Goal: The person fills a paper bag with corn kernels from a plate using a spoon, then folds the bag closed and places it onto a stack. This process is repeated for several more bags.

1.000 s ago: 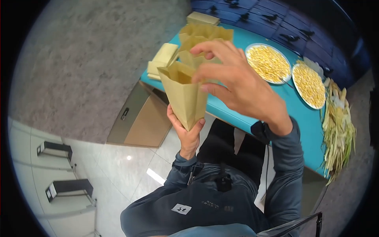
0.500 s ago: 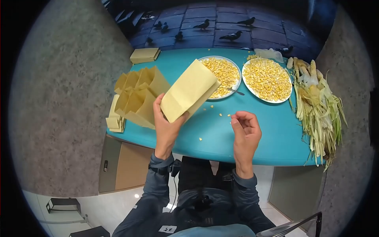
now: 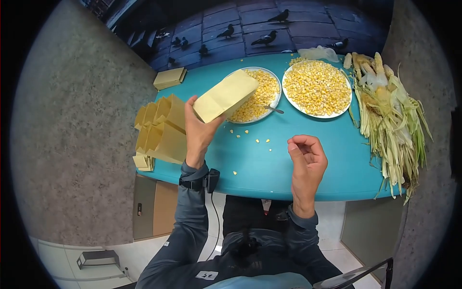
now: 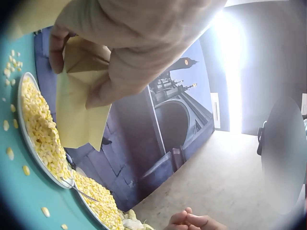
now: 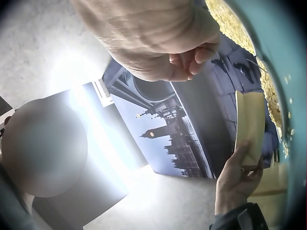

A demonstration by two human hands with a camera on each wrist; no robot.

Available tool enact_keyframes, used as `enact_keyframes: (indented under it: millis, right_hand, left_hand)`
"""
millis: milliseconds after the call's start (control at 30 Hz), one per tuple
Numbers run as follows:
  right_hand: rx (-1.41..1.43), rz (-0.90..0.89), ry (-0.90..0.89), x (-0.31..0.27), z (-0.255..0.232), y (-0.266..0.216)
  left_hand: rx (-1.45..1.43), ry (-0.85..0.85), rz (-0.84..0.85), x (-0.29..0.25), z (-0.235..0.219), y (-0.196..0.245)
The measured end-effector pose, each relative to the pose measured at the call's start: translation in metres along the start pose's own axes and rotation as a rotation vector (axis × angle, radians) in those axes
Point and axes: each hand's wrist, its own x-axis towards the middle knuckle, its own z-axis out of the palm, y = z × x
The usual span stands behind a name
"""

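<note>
My left hand [image 3: 198, 135] grips a brown paper bag [image 3: 226, 95] near its base, fingers on one side and thumb on the other. The bag leans over the left plate [image 3: 277, 100] of corn kernels [image 3: 264, 86] and hides part of it. In the left wrist view the folded base of the bag [image 4: 79, 103] lies between fingers and thumb. My right hand [image 3: 309, 166] hovers over the near part of the table, fingers loosely curled and thumb tip close to the forefinger, with nothing visible in it. A spoon handle [image 3: 274, 109] sticks out over the left plate's rim.
Several opened paper bags [image 3: 163, 130] stand at the table's left, with flat bags [image 3: 144, 162] beside them and another stack [image 3: 170, 78] behind. A second plate of kernels [image 3: 317, 89] is at right. Husks and cobs [image 3: 390, 115] cover the right edge. Loose kernels [image 3: 257, 141] dot the table.
The head view has swung round to the table. My left hand has carried the bag over the left plate and tilted it further. My right hand has left the bag's mouth and come down to the right.
</note>
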Motion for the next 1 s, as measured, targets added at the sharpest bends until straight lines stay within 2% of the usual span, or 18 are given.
enact_keyframes:
  millis: [300, 400, 600, 1000]
  right_hand:
    - [0.008, 0.017, -0.002, 0.003, -0.006, 0.006]
    - [0.004, 0.023, -0.006, 0.004, -0.005, 0.005]
    - [0.021, 0.022, -0.023, 0.004, -0.004, 0.008]
    - [0.031, 0.048, -0.033, 0.0, -0.004, 0.015]
  left_hand:
    - [0.135, -0.042, 0.083, 0.016, -0.003, 0.02]
    - [0.165, -0.067, 0.058, 0.02, -0.005, 0.025]
    - [0.055, -0.041, 0.051, 0.024, -0.008, 0.028]
    - [0.042, 0.017, 0.025, 0.032, -0.006, 0.032]
